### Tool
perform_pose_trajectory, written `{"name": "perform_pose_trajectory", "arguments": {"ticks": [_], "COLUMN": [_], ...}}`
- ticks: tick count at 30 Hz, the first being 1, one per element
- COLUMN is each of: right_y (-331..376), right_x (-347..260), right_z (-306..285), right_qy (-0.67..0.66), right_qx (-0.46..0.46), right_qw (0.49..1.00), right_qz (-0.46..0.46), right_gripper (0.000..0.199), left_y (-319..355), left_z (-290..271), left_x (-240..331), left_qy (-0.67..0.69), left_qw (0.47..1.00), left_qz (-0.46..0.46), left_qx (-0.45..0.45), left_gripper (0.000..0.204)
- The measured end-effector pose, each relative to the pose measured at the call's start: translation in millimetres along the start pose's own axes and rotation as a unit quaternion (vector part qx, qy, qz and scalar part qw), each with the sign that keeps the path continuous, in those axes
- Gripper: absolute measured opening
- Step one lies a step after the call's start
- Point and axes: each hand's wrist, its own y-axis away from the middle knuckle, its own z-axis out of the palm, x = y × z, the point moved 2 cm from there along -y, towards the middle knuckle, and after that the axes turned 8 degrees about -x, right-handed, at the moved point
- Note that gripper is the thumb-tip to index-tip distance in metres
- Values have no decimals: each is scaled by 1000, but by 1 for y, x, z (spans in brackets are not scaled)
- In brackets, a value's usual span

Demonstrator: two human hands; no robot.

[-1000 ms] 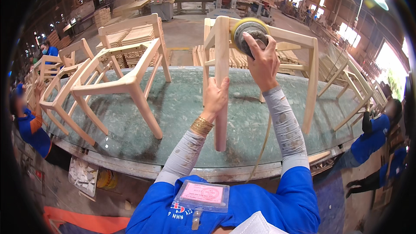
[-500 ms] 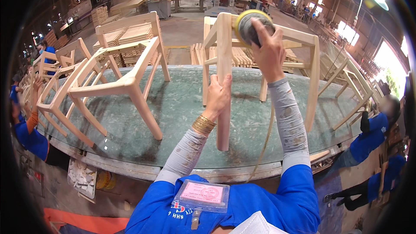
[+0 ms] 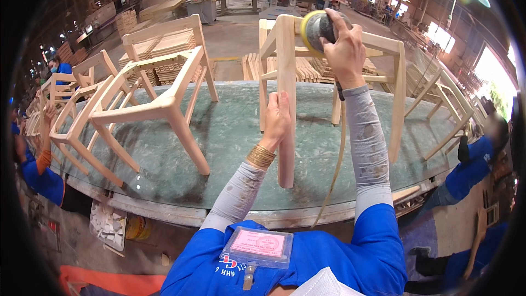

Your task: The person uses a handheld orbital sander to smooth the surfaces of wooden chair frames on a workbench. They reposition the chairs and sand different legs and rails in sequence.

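My right hand (image 3: 347,55) is closed over a round air sander (image 3: 314,30), a dark body with a yellow-edged pad. The pad is tilted on edge against the top rail of a bare wooden chair frame (image 3: 378,43), just right of the corner where the near leg joins. A thin hose (image 3: 336,175) runs from the sander down past my right forearm to the table's near edge. My left hand (image 3: 278,118) is wrapped round the thick near leg (image 3: 286,60), below its middle, with the thumb up along the wood.
The frame stands on a green-topped worktable (image 3: 235,148). Other wooden chair frames (image 3: 150,107) stand to the left, and another frame (image 3: 446,101) to the right. Co-workers in blue, one person (image 3: 474,164) at right, are by the table. A tray of white scraps (image 3: 108,227) sits below it.
The sander has shifted slightly right along the rail, with its pad turned more on edge. My left hand keeps its hold on the leg.
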Motion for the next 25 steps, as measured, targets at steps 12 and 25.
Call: {"name": "perform_pose_trajectory", "arguments": {"ticks": [12,25], "right_y": [5,96], "right_x": [41,-46], "right_z": [-18,-5], "right_qy": [-97,-107], "right_qx": [38,-86], "right_qw": [994,991], "right_qz": [28,-1], "right_gripper": [66,66], "left_y": [-14,-6], "left_z": [-6,-12], "left_x": [-12,-25], "left_qy": [45,419], "left_qw": [999,902], "left_qz": [18,-78], "left_qx": [-18,-73], "left_gripper": [31,25]}}
